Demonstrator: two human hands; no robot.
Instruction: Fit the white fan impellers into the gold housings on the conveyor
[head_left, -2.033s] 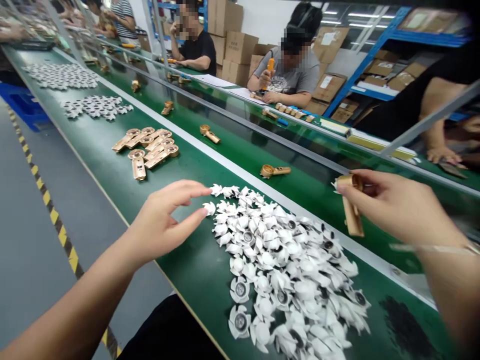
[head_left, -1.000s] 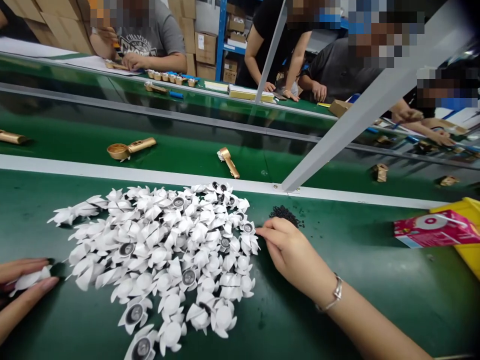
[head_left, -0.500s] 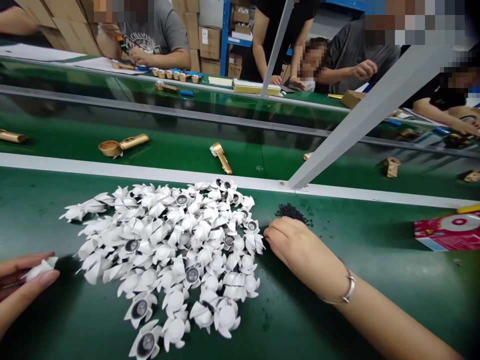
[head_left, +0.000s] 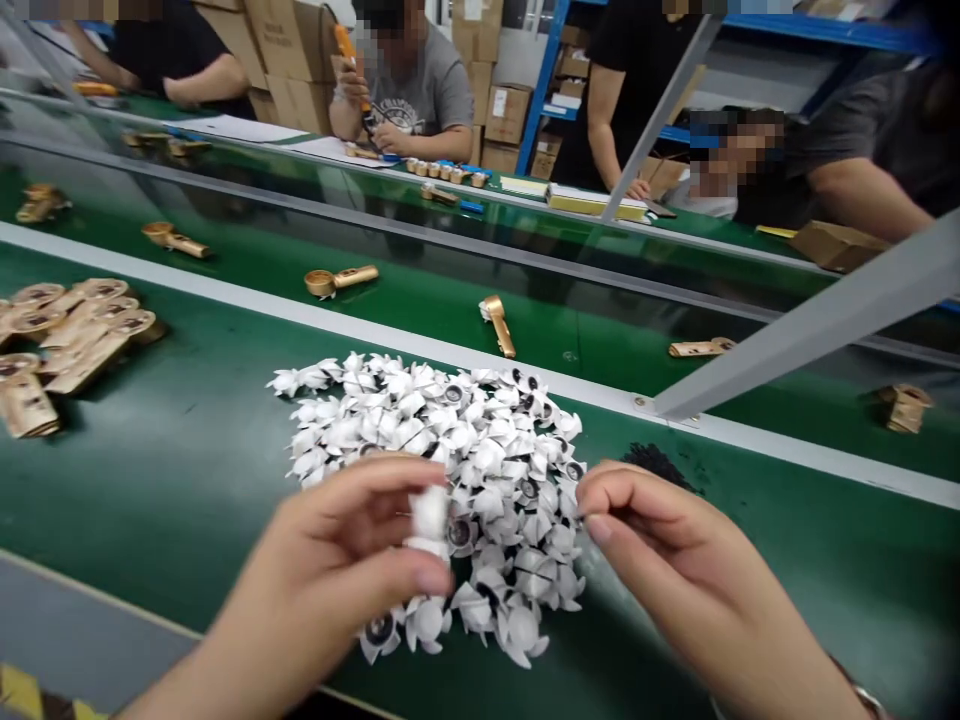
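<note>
My left hand (head_left: 352, 570) is raised over the near edge of a heap of white fan blades (head_left: 442, 450) and pinches one white fan blade (head_left: 430, 520) between thumb and forefinger. My right hand (head_left: 675, 570) hovers beside it with its fingertips pinched together; whatever tiny thing sits in them is too small to name. Just behind the right hand lies a small pile of black bits (head_left: 660, 462) on the green bench (head_left: 165, 480).
Gold handle housings (head_left: 67, 340) are stacked at the left. More gold housings (head_left: 499, 322) lie spaced along the conveyor belt (head_left: 420, 310) behind a white rail. A grey post (head_left: 810, 330) slants across the right. Other people work at the far bench.
The left hand has lifted its fan blade from the left edge up to the middle. The right hand has left the black bits and risen, pinched, toward the left hand. My view swung left.
</note>
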